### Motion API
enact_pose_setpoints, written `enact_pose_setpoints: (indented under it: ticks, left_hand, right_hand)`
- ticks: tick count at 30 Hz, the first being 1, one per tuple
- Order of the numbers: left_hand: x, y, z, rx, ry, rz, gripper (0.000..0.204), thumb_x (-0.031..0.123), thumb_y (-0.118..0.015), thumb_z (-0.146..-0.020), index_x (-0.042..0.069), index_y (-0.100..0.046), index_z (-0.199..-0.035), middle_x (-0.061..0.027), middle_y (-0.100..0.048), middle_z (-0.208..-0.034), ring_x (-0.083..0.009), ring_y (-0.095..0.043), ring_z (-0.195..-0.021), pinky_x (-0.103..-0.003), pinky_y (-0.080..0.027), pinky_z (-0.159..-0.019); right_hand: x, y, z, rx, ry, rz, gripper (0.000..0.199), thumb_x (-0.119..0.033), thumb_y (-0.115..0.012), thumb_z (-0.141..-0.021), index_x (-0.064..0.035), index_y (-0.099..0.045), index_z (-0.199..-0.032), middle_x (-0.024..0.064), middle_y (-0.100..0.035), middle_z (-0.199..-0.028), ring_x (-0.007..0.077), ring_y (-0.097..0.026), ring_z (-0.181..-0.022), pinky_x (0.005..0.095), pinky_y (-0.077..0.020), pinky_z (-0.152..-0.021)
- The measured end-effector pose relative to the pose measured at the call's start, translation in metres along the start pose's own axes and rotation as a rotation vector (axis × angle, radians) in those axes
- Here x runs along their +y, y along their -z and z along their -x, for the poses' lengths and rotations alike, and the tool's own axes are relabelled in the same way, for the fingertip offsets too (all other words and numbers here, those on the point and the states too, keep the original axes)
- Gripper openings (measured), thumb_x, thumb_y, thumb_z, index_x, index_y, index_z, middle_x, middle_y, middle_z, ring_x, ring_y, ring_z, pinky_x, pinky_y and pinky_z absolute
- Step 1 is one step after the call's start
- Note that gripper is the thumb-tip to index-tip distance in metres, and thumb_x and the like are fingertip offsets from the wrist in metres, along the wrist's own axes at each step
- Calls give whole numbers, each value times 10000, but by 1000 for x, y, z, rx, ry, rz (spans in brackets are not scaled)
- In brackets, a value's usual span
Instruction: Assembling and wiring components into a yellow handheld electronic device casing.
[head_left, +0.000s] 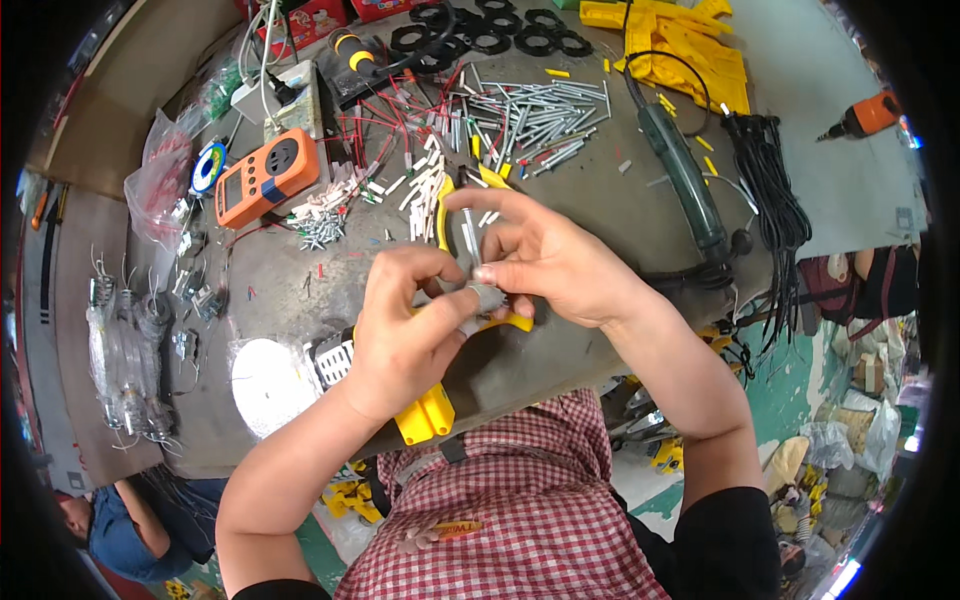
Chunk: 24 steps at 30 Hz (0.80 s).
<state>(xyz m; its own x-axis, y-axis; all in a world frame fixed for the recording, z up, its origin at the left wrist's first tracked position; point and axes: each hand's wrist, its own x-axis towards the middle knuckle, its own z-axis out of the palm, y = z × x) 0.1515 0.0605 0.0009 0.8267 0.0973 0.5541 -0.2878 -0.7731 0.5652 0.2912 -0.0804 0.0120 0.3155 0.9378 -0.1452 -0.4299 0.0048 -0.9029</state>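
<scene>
Mid-frame, the right hand (548, 252) pinches a slim silvery-white rod-like piece (470, 235) by its lower end, seemingly for steadiness; the left hand (398, 330) curls beside a small grey piece (488, 297), its grip unclear.

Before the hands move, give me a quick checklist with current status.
1. Right hand at the silvery rod: ok, thumb at its lower end.
2. Left hand grip: cannot tell, fingers hide what they pinch.
3. Yellow handle clear of hands: not ok, it runs behind the fingers.
4. Orange meter apart from both hands: ok.
5. Dark green tool switched off: cannot tell.
</scene>
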Motion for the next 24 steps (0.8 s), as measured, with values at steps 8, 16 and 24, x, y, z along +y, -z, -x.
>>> enact_pose_setpoints:
  ticks: [8,16,24]
  left_hand:
    - [2,5,3,110,214,184,238,-104,-579,-759,24,-509,-947,-105,-599,-918,-213,-605,-840,-297,-496,-711]
    - [-4,13,-11,-146,828,523,115,-1,-402,-962,10,-425,-1073,-74,-591,-818,-116,-567,-693,-243,-470,-663]
    - [-8,11,4,-54,644,242,100,-18,-437,-941,12,-471,-1030,-63,-592,-804,-98,-562,-683,-241,-462,-659]
  right_hand:
    - [11,-13,19,249,50,44,204,-59,-586,-896,-14,-512,-1080,73,-637,-781,121,-629,-688,227,-481,-565]
    - [49,-33,39,359,464,1000,149,-27,-668,-767,-32,-616,-906,95,-623,-825,244,-640,-762,321,-498,-654]
    - [51,-29,31,399,463,794,138,-107,-700,-735,-48,-620,-830,81,-628,-825,269,-621,-768,351,-498,-670]
